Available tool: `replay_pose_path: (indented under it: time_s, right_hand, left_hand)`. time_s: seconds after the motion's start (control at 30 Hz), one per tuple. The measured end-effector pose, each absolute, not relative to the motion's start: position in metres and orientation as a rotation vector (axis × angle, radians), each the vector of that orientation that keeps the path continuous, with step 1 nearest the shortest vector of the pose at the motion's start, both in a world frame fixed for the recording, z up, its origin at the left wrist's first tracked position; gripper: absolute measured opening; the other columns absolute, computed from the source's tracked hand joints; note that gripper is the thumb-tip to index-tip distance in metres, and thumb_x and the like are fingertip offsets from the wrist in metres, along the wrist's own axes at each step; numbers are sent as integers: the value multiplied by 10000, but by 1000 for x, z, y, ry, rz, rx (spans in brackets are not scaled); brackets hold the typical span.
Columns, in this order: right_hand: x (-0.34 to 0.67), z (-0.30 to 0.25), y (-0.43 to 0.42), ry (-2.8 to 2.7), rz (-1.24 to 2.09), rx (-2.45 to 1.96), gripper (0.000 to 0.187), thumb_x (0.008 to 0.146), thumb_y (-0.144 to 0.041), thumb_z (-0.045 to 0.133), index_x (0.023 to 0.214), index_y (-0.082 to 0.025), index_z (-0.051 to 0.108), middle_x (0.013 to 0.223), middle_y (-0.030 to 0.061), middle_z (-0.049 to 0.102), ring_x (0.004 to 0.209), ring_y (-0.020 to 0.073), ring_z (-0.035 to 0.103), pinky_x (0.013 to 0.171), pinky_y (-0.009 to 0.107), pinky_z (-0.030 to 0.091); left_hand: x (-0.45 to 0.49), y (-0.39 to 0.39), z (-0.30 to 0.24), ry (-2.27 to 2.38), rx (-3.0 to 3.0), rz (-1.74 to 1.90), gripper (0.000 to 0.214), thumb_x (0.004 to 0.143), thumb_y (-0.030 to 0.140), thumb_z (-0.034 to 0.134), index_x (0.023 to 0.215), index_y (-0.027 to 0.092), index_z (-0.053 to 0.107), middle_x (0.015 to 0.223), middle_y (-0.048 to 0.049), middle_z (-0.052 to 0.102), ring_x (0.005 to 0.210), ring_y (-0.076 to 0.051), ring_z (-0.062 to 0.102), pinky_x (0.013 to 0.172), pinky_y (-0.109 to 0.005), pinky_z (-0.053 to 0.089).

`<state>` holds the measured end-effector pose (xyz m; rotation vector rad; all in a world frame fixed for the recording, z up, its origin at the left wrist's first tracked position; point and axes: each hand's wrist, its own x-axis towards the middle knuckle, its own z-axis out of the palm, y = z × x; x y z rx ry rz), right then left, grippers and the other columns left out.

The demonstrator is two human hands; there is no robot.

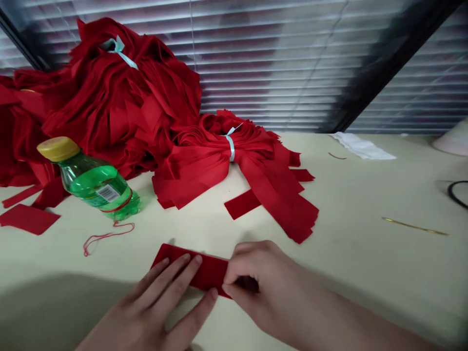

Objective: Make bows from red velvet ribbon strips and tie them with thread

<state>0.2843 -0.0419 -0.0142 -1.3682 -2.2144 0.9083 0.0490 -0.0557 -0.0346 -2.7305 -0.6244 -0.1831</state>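
A short strip of red cloth (pixel 209 272) lies across the table in front of me. My left hand (pixel 157 297) rests on it with fingers stretched out and spread, the tips pressing the strip down. At the strip's right end, my right hand (pixel 256 282) is closed in a pinch on the cloth, thumb against curled forefinger. Whether anything small, such as a needle, is also in that pinch is hidden. Beyond my hands sits a bundle of red cloth strips (pixel 204 165), tied with a light blue ribbon (pixel 231 146).
A larger tied heap of red cloth (pixel 109 97) leans against the window blinds (pixel 248 58). Before it, a green bottle (pixel 91 180) with a yellow cap lies tilted, red thread (pixel 106 236) trailing from it. To the right are a thin golden strip (pixel 415 226) and white tissue (pixel 361 146).
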Motion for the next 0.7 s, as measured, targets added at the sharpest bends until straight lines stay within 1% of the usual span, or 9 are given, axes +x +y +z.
replay_pose_path:
  time_s: [0.07, 0.2, 0.27, 0.37, 0.43, 0.5, 0.6, 0.63, 0.7]
  right_hand:
    - [284, -15, -42, -2218, 903, -1389, 196, 689, -50, 552, 560, -190, 601, 594, -37, 567, 544, 69, 474, 502, 183, 336]
    - [284, -16, -41, -2194, 906, -1394, 190, 685, -58, 571, 557, -191, 617, 587, -40, 577, 537, 65, 475, 501, 175, 345]
    - [284, -15, -40, -2174, 919, -1394, 190, 681, -55, 579, 553, -188, 620, 579, -43, 580, 529, 58, 477, 494, 164, 347]
    - [283, -13, -41, -2160, 922, -1382, 192, 663, -31, 580, 559, -186, 628, 577, -48, 587, 525, 50, 486, 495, 152, 355]
    - [282, -12, -40, -2156, 912, -1385, 205, 647, -11, 571, 551, -183, 627, 563, -49, 581, 515, 47, 486, 488, 151, 353]
    - [281, -13, -40, -2152, 913, -1391, 216, 635, 2, 560, 535, -180, 620, 548, -50, 573, 500, 45, 481, 476, 150, 351]
    - [281, -15, -39, -2148, 935, -1387, 217, 635, -2, 546, 534, -180, 616, 554, -48, 574, 483, 43, 473, 461, 151, 351]
    - [281, -16, -39, -2146, 938, -1387, 216, 637, -4, 543, 533, -180, 612, 554, -48, 571, 482, 44, 471, 456, 151, 349]
    - [281, -17, -40, -2148, 930, -1389, 218, 636, 0, 535, 529, -179, 598, 553, -50, 562, 488, 44, 471, 453, 149, 343]
  left_hand:
    - [42, -53, -32, -632, -2761, -125, 608, 853, 337, 499, 1427, 251, 319, 1363, -153, 485, 1315, -340, 356, 911, -404, 498]
    - [43, -52, -30, -666, -2795, -117, 676, 816, 335, 525, 1441, 247, 283, 1397, -190, 430, 1332, -389, 313, 829, -444, 555]
    - [45, -53, -27, -673, -2795, -93, 681, 816, 355, 531, 1442, 261, 278, 1399, -187, 432, 1322, -392, 332, 839, -489, 547]
    - [41, -52, -17, -645, -2818, -27, 664, 848, 455, 498, 1444, 300, 251, 1412, -152, 430, 1304, -395, 359, 832, -564, 527]
    - [36, -49, -8, -700, -2852, 18, 637, 881, 452, 472, 1448, 278, 241, 1434, -131, 404, 1310, -360, 356, 865, -527, 522]
    - [31, -43, -1, -858, -2892, -43, 531, 921, 351, 459, 1415, 223, 311, 1404, -120, 433, 1277, -287, 402, 904, -420, 510]
    - [28, -28, 2, -1047, -2942, -371, 222, 934, 178, 463, 1139, 201, 547, 1126, -79, 586, 1038, -203, 540, 816, -322, 491]
    - [29, -23, 1, -1021, -2972, -448, 169, 929, 142, 466, 1047, 193, 576, 1028, -67, 601, 954, -189, 556, 764, -307, 485]
    - [31, -15, -2, -901, -3008, -474, 154, 926, 108, 456, 980, 168, 587, 934, -69, 603, 873, -190, 561, 692, -300, 476]
